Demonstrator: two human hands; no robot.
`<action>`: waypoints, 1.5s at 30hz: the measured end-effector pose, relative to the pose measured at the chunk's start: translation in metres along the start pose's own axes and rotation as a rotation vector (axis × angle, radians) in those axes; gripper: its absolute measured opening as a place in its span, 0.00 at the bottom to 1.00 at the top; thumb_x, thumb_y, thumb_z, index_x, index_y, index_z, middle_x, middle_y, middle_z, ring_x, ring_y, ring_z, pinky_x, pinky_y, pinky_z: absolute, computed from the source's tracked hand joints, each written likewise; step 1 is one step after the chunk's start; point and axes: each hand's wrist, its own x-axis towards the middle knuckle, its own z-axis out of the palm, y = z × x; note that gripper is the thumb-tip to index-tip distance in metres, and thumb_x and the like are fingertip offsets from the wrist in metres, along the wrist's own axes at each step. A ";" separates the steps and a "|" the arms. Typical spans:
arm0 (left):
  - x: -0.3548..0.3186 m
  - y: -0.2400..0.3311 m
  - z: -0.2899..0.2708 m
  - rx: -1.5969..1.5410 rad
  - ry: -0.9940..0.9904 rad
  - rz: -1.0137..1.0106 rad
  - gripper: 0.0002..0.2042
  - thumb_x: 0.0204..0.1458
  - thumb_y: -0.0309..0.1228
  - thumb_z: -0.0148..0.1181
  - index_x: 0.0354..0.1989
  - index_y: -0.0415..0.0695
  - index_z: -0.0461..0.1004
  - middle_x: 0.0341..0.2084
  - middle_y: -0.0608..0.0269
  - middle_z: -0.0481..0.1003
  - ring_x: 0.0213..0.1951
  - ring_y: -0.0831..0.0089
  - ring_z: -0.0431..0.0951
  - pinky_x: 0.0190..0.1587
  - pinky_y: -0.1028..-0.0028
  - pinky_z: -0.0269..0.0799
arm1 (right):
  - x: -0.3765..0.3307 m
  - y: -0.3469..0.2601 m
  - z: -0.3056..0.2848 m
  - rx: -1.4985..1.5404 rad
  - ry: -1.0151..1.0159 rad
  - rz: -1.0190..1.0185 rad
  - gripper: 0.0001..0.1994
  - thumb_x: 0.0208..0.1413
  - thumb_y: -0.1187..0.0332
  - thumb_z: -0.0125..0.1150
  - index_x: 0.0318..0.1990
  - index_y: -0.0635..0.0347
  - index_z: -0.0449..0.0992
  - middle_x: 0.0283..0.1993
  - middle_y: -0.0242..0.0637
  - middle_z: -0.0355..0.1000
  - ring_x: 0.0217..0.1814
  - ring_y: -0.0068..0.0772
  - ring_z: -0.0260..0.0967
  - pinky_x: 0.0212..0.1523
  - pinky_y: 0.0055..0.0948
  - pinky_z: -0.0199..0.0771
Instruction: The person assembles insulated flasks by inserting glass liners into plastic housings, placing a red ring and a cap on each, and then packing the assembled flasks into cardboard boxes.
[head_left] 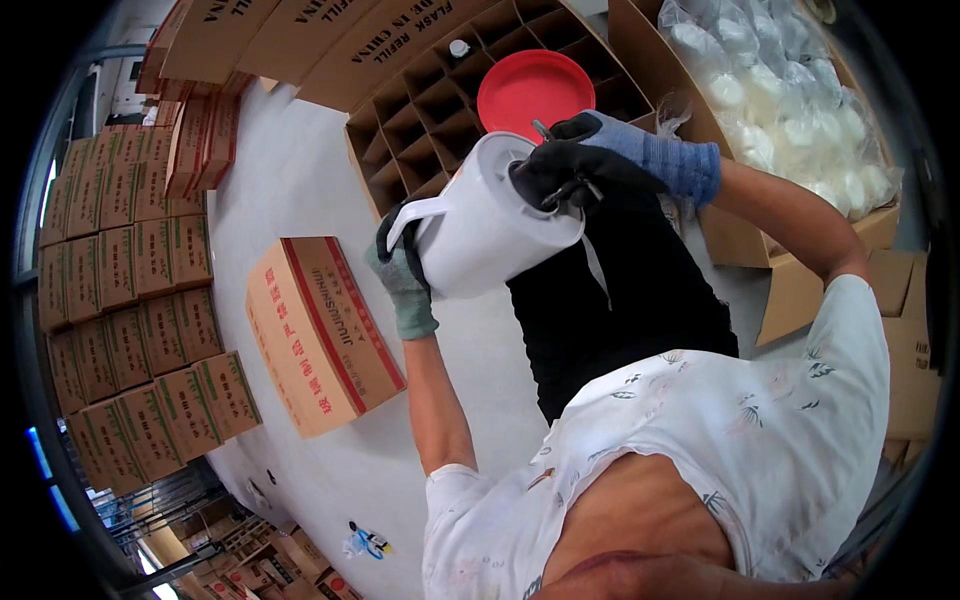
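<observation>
The white jug [485, 235] is tipped on its side in front of the person's black trousers [640, 300], its round end turned toward the right hand [605, 165]. The left hand [405, 270], in a grey-green and black glove, cups the jug's side by the handle, fingers curled in close against it. The right, gloved in blue and black, is closed around a dark tool [541, 131] at the opening in that end; how tightly it pinches I can't tell from here, since the glove hides most of it.

Just beyond the jug, a red dish [537, 90] sits on a divided carton [412, 140], with a white cap [459, 48] in one cell. To the jug's right, past the forearm, another carton [735, 240] holds bagged white pieces [800, 110]. Left of the jug a box [322, 335] lies on the floor [300, 190]; farther left, boxes rise in a stack [130, 220].
</observation>
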 end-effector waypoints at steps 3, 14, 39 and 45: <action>0.002 -0.033 -0.021 -0.039 -0.088 -0.165 0.13 0.57 0.31 0.51 0.44 0.35 0.73 0.36 0.59 0.76 0.35 0.74 0.76 0.40 0.73 0.73 | 0.007 0.013 -0.011 -0.588 0.052 -0.989 0.13 0.52 0.65 0.59 0.44 0.60 0.74 0.38 0.36 0.71 0.41 0.31 0.70 0.43 0.31 0.72; 0.034 -0.043 -0.013 0.098 -0.577 -0.158 0.14 0.59 0.34 0.48 0.46 0.38 0.73 0.37 0.58 0.75 0.39 0.69 0.76 0.41 0.71 0.73 | -0.012 -0.010 -0.010 -1.408 -0.034 -1.327 0.19 0.44 0.67 0.62 0.47 0.38 0.75 0.58 0.35 0.61 0.62 0.40 0.57 0.59 0.44 0.66; 0.024 0.080 0.027 0.420 -0.351 0.638 0.29 0.48 0.47 0.58 0.51 0.33 0.69 0.50 0.51 0.71 0.55 0.50 0.67 0.59 0.59 0.60 | 0.157 0.144 -0.079 -0.004 0.515 -0.026 0.15 0.55 0.56 0.54 0.37 0.60 0.76 0.29 0.36 0.73 0.22 0.28 0.70 0.27 0.28 0.73; -0.023 0.059 0.051 0.356 -0.504 0.481 0.25 0.55 0.47 0.48 0.49 0.36 0.72 0.50 0.51 0.71 0.57 0.50 0.65 0.62 0.54 0.53 | 0.158 0.139 -0.112 -0.317 0.529 -0.195 0.17 0.50 0.54 0.56 0.33 0.61 0.77 0.27 0.45 0.74 0.29 0.42 0.73 0.35 0.37 0.71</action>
